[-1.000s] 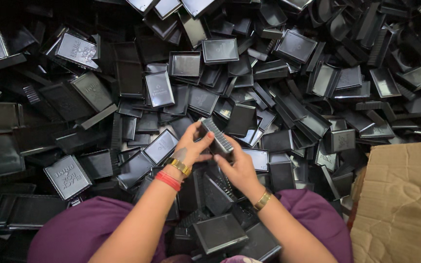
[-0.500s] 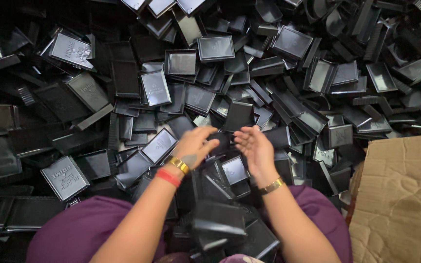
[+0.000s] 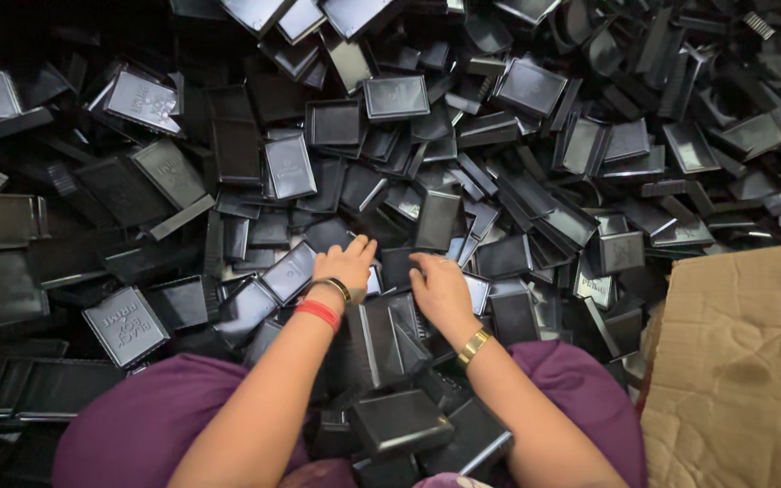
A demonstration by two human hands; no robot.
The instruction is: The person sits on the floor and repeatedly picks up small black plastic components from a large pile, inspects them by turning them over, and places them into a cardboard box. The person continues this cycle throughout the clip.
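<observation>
**Both hands down in the heap, picking**

You are at the picking stage. Your left hand [image 3: 347, 264] and right hand [image 3: 440, 287] lie flat and apart on the heap of black rectangular plastic box halves [image 3: 390, 181], fingers spread, neither closed on a piece. The nearest pieces are the upright black plastic trays [image 3: 386, 336] just near of your hands, between your purple-clad knees [image 3: 151, 425]. A sheet of brown cardboard [image 3: 743, 361] lies at the right. Judging from this, your next move calls for closing your fingers on a single piece.
</observation>
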